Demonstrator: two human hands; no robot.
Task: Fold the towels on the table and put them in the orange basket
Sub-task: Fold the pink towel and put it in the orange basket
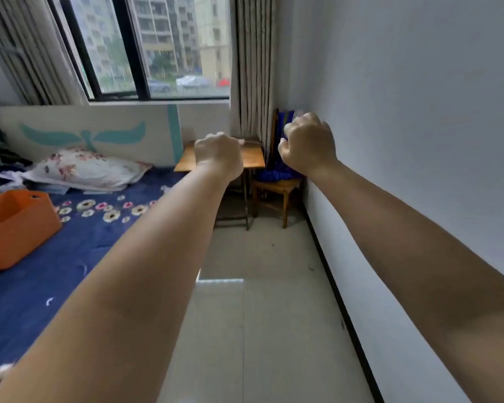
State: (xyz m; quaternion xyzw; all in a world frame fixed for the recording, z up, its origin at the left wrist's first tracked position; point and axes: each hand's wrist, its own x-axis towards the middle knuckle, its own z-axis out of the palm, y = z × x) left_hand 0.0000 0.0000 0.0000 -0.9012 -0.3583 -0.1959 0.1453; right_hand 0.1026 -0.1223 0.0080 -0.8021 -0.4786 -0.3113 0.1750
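Both of my arms stretch straight out in front of me at chest height. My left hand (218,155) is curled into a fist and holds nothing I can see. My right hand (307,141) is also a fist, raised slightly higher beside the white wall, with nothing visible in it. Far behind the hands a small wooden table (255,158) stands in the corner; my left fist hides most of its top, so I cannot tell whether towels lie there. The orange basket (18,228) sits on the bed at the left and looks empty from here.
A wooden chair (277,187) with blue cloth (274,174) on its seat stands right of the table. The bed with a blue flowered sheet (79,242) and a floral pillow (82,168) fills the left. A pale tiled floor strip (262,257) runs ahead to the table.
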